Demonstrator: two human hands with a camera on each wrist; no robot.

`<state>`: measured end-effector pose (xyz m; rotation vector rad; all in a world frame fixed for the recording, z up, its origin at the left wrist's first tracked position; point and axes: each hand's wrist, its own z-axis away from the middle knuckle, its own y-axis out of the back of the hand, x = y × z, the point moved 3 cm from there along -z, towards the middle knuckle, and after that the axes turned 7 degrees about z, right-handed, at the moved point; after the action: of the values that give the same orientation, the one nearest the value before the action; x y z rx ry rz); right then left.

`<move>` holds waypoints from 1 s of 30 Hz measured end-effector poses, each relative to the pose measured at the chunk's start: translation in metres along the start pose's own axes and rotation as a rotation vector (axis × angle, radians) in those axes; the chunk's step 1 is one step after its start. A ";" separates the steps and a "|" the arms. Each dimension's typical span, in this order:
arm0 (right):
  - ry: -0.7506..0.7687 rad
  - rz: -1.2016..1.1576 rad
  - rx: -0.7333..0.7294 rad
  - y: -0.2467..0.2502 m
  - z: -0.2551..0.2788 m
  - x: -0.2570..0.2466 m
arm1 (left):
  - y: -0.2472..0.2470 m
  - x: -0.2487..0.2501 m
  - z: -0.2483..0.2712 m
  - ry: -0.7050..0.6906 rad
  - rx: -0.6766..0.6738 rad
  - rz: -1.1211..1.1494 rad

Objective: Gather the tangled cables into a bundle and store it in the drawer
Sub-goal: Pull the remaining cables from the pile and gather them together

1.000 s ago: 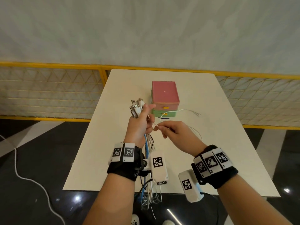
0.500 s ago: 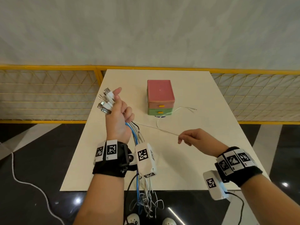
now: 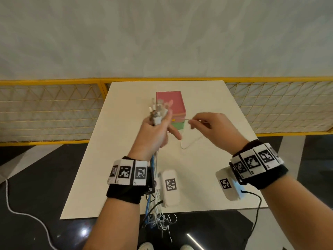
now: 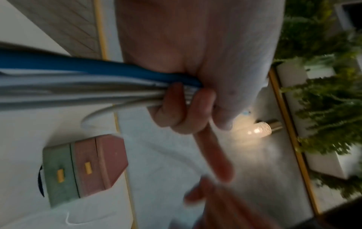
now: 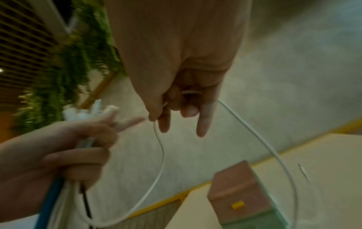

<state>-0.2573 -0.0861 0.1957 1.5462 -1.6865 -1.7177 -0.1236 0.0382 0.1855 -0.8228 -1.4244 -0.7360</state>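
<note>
Two hands are raised above the table [image 3: 207, 186], in front of the closed drawer box [image 3: 171, 103]. The cable bundle [image 4: 101, 86] is clasped in the left hand [image 3: 153, 134], fingers curled round it; its long axis runs upright, plugs fanned above the fist and the loose ends hung below the table edge. One thin white cable [image 5: 160, 155] is pinched between thumb and fingertips of the right hand [image 3: 214, 130], and a slack loop is left hanging between the two hands. The pinched end lies just to the right of the bundle's plug end, level with it, so a short leftward carry is judged enough to lay it alongside. Both drawers are seen shut.
</note>
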 end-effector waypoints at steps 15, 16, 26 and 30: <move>-0.070 -0.001 -0.135 -0.001 0.010 0.027 | 0.062 -0.006 0.007 -0.009 0.689 0.314; -0.057 0.004 -0.121 -0.001 0.009 0.023 | 0.057 -0.004 0.008 -0.029 0.690 0.253; 0.332 0.107 -0.103 0.005 -0.016 -0.036 | -0.004 -0.001 0.011 0.018 0.169 -0.125; 0.108 0.018 -0.162 0.011 -0.011 -0.003 | 0.035 0.008 0.011 0.017 0.491 -0.005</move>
<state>-0.2529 -0.0928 0.2095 1.5166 -1.4665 -1.6837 -0.0993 0.0665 0.1913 -0.4296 -1.5060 -0.3674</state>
